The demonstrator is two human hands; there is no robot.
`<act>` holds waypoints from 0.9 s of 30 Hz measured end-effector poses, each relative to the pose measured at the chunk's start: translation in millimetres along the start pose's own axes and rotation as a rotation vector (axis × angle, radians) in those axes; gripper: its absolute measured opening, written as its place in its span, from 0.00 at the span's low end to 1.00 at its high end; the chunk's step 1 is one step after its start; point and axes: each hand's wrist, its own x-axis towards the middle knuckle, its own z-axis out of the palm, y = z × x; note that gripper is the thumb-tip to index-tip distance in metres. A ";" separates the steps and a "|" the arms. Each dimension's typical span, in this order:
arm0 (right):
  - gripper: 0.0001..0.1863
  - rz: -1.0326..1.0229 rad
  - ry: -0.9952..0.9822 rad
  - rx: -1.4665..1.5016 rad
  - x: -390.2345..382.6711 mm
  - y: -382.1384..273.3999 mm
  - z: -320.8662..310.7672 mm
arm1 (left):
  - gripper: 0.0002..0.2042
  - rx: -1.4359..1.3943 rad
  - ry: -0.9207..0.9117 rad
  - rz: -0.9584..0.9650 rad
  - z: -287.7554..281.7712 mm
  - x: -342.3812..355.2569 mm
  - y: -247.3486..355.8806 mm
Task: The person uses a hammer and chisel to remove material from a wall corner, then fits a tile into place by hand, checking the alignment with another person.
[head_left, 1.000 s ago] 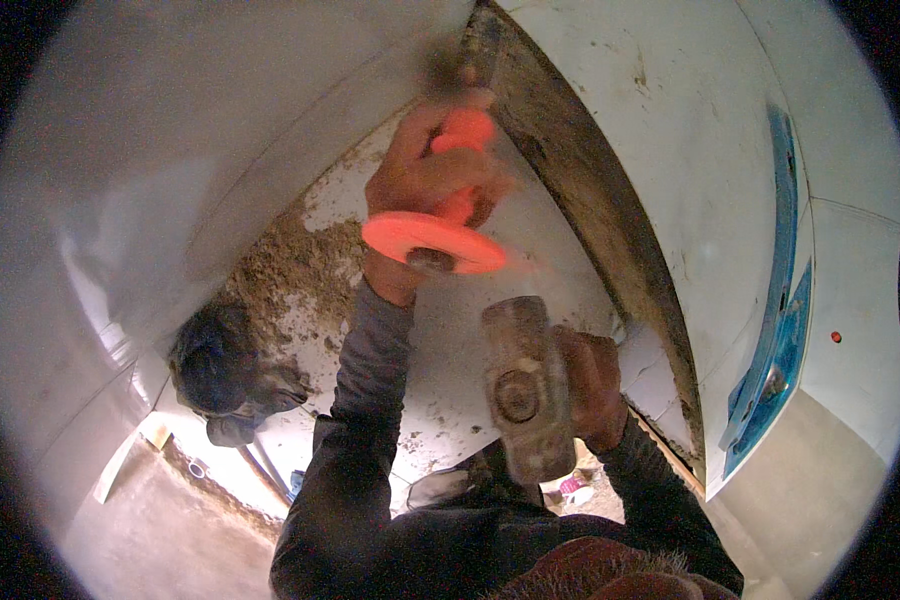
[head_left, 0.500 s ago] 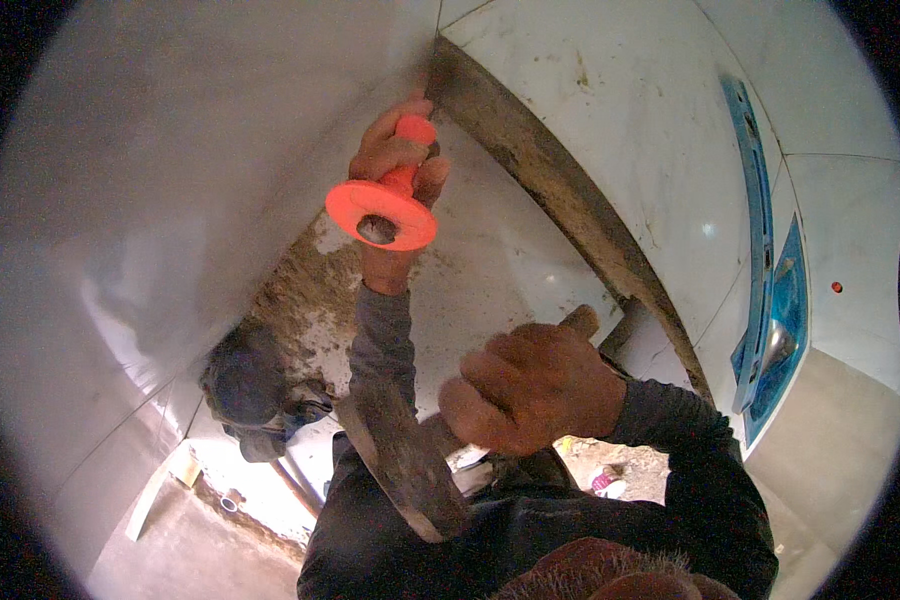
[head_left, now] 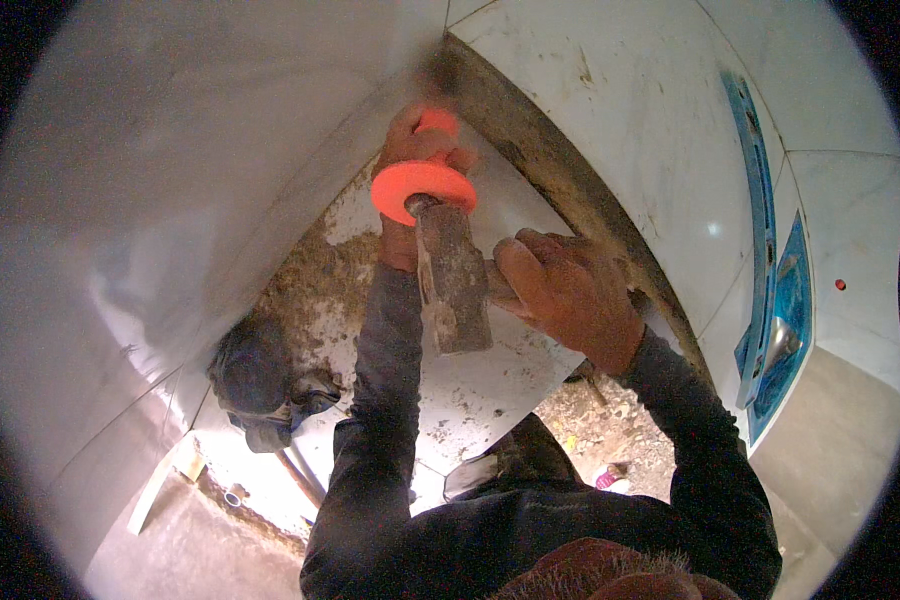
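My left hand is closed round the grip of a chisel with a round orange hand guard. The chisel's far end points at the dark gap in the corner; its tip is blurred and cannot be made out. In my right hand is the handle of a hammer, fingers wrapped round it. The hammer's worn grey head lies against the chisel's butt end, just below the guard, or very near it. Beyond the hands runs a dark, rough gap along the base of the pale tiled wall.
A blue spirit level leans on the right, beside a blue triangular tray or packet. Dark cloth or a bag lies at the lower left. Broken mortar covers part of the floor slab, and rubble lies near my right arm.
The hammer has swung up and away from my body to the chisel's butt, my right hand moving with it. My left hand and the chisel have shifted slightly right.
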 end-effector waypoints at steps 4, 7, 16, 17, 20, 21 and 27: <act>0.10 0.075 -0.308 0.100 -16.4 -23.2 -17.8 | 0.13 0.012 0.016 -0.059 -0.2 -6.2 4.3; 0.11 -0.032 -0.177 0.151 -15.6 -24.8 -26.5 | 0.12 0.033 0.040 0.151 1.9 -2.5 4.9; 0.16 -0.047 -0.036 0.128 -52.4 -0.9 -16.1 | 0.10 -0.145 0.012 0.083 0.6 -16.2 49.9; 0.15 -0.046 -0.037 0.128 -51.6 -3.4 -18.3 | 0.09 -0.177 0.035 0.125 2.3 -15.0 49.4; 0.15 -0.061 0.064 0.096 -56.5 -1.3 -10.1 | 0.09 -0.116 -0.013 0.050 -8.4 -10.2 51.4; 0.15 -0.063 0.042 0.111 -55.5 -2.7 -10.6 | 0.09 -0.183 0.000 0.059 -8.5 -8.3 51.1; 0.13 -0.126 -0.017 0.027 -36.2 0.1 -18.3 | 0.11 -0.226 -0.139 -0.096 -20.0 1.4 58.8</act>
